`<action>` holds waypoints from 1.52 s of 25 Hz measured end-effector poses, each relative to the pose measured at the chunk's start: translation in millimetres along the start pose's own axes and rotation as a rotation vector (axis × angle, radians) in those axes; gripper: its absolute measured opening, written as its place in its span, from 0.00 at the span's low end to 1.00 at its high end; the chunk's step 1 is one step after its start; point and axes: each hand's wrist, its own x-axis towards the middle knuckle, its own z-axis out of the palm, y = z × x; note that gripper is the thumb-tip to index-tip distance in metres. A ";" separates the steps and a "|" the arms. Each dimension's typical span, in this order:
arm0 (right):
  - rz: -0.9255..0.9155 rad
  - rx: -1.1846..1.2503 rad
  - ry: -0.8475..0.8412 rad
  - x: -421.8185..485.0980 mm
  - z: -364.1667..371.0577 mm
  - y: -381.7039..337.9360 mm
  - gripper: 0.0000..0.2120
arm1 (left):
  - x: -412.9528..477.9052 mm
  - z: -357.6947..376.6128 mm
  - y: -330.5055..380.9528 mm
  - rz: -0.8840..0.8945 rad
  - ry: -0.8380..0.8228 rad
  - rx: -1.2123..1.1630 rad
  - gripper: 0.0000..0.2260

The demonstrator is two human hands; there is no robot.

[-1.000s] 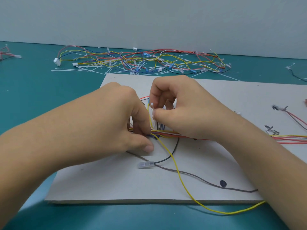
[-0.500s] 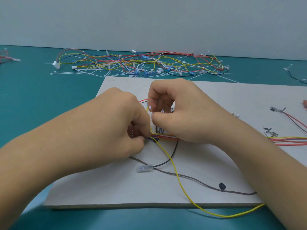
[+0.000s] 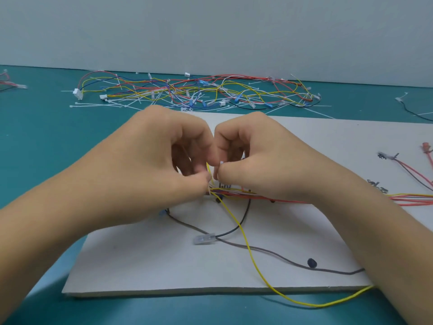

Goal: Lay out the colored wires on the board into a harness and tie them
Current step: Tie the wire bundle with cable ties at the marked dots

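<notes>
A grey board [image 3: 145, 259] lies on the teal table. A bundle of red, yellow and orange wires [image 3: 410, 198] runs across it from the right to the middle. My left hand [image 3: 150, 170] and my right hand [image 3: 264, 160] meet over the bundle's left end, fingers curled, each pinching a white cable tie [image 3: 220, 163] around the wires. A yellow wire [image 3: 248, 242] trails from the pinch off the board's front edge. A grey wire [image 3: 269, 250] and a black wire with a clear connector [image 3: 204, 238] lie loose in front. The tie's loop is hidden by my fingers.
A tangled heap of coloured wires and white cable ties [image 3: 192, 95] lies behind the board. Red and grey wire ends with small clips [image 3: 386, 156] sit at the board's right. A dark peg [image 3: 311, 263] stands near the front edge. More wires [image 3: 11, 84] lie far left.
My left hand has risen from the bundle to meet the right hand's fingertips at the tie. Both hands sit closer together and higher over the board.
</notes>
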 end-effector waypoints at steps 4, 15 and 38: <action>0.012 0.033 -0.045 -1.6 1.2 -0.5 0.04 | 1.7 -0.2 1.1 -0.035 0.026 -0.187 0.10; 0.060 0.107 -0.148 -1.3 -7.8 1.7 0.07 | 6.6 6.6 -3.5 -0.161 -0.026 -0.418 0.09; 0.060 0.150 -0.176 -1.7 -17.4 1.2 0.05 | 3.3 9.4 1.0 -0.310 0.039 -0.437 0.14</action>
